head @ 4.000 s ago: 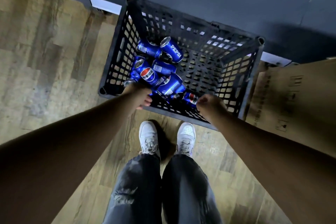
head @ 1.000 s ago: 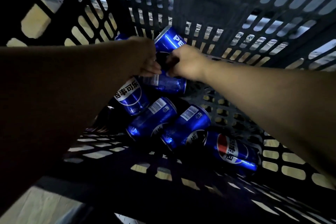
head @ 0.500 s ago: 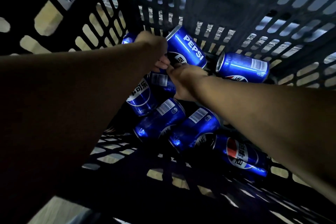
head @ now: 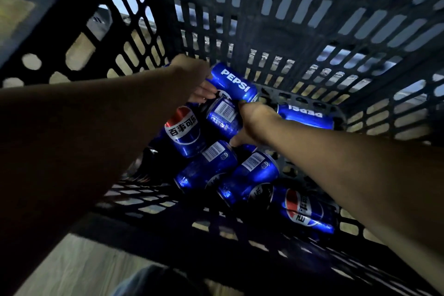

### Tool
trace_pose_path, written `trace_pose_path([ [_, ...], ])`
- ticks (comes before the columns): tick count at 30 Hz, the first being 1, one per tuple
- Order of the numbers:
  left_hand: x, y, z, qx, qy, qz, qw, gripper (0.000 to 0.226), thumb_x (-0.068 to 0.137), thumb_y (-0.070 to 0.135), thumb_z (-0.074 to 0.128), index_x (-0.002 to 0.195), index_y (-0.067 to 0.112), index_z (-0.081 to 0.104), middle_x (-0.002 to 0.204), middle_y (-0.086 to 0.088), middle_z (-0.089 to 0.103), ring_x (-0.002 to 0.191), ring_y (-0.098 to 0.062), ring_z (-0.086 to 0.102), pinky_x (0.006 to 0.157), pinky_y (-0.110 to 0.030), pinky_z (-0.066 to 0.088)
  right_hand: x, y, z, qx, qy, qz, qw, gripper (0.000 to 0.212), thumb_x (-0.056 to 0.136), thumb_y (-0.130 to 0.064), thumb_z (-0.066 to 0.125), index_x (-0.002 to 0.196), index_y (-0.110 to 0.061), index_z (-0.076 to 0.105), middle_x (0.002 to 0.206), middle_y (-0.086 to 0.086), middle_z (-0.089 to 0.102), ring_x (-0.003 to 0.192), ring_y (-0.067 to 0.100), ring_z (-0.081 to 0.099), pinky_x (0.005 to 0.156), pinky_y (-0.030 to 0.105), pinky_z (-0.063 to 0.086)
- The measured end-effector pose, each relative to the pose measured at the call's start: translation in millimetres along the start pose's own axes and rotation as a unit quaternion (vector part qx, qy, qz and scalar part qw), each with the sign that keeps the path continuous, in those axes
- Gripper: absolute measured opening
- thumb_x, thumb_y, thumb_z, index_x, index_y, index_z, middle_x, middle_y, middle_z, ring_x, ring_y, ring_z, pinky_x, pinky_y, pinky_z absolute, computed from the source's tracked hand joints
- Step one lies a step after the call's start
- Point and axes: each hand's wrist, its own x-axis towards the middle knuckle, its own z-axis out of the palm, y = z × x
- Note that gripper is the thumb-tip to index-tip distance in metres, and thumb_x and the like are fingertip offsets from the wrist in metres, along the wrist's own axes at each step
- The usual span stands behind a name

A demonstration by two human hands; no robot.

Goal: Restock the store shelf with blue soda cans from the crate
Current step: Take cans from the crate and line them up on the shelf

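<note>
So the blue soda cans are all lying on their sides on the floor of a black plastic crate (head: 312, 19), the slotted kind with oblong holes all through the walls and bottom. They're shiny metallic blue with white lettering, some showing a barcode panel, some showing the red-white-blue round logo with Chinese characters. The left hand (head: 192, 79) reaches toward the crate's far wall and its fingers are curled against the end of the PEPSI can (head: 234, 84), the one lying tilted near the far side; how firm the grip is, I can't tell, since the wrist hides most of it. The right hand (head: 254, 125) comes in beside it, thumb and fingers wrapped around the barcode can (head: 222, 116) just under that first one. Another can with upside-down lettering (head: 305, 115) lies just behind the right wrist near the far wall. The logo can (head: 183, 131) sits toward the left wall, two more barcode cans (head: 209, 166) lie side by side in the middle, and one last can (head: 310, 211) lies near the right forearm toward the near wall. Lighting is dim, the cans pick up most of it. Through the slots and past the near rim there's a pale wood-look floor (head: 84, 269), and a bit of dark trouser fabric (head: 153, 281) at the bottom edge.
</note>
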Motion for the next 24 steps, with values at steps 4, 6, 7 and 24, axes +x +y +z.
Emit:
trace_pose_path([
  [4,-33.3,8.5,-7.0,-0.029,-0.018,-0.018,0.999,0.036,0.102,0.015,0.021,0.113,0.005,0.054,0.104,-0.017,0.069,0.087,-0.022,0.069,0.073,-0.029,0.047,-27.4,-1.8,-17.5,0.105,0.024,0.048,0.993,0.081,0.069,-0.037,0.081,0.131,-0.006,0.039,0.132,0.015,0.052,0.120,0.030,0.051,0.091,0.031,0.043],
  [6,-53.7,11.3,-6.4,0.000,-0.028,-0.035,0.999,0.030,0.101,0.013,0.026,0.103,0.007,0.055,0.069,-0.009,0.072,0.061,-0.013,0.069,0.060,-0.026,0.043,-46.5,-3.6,-24.6,0.182,0.052,0.066,0.980,0.073,0.065,-0.038,0.081,0.124,-0.011,0.048,0.122,0.011,0.058,0.112,0.026,0.056,0.080,0.027,0.044],
  [7,-63.2,12.9,-6.5,0.021,-0.024,-0.043,0.999,0.024,0.100,0.012,0.031,0.090,0.008,0.053,0.048,-0.004,0.065,0.041,-0.011,0.061,0.055,-0.024,0.039,-56.3,-5.2,-29.1,0.212,0.061,0.076,0.972,0.069,0.063,-0.041,0.080,0.120,-0.014,0.053,0.115,0.008,0.061,0.106,0.024,0.059,0.073,0.024,0.042],
  [24,-270.5,187.6,-68.2,0.098,-0.120,-0.063,0.986,0.028,0.095,0.010,0.037,0.071,0.009,0.051,0.052,-0.001,0.058,0.058,-0.015,0.052,0.060,-0.024,0.038,-247.4,-54.5,-217.6,0.451,0.073,0.131,0.880,0.026,0.063,-0.032,0.082,0.081,-0.016,0.069,0.085,0.007,0.072,0.081,0.019,0.067,0.076,0.031,0.055],
])
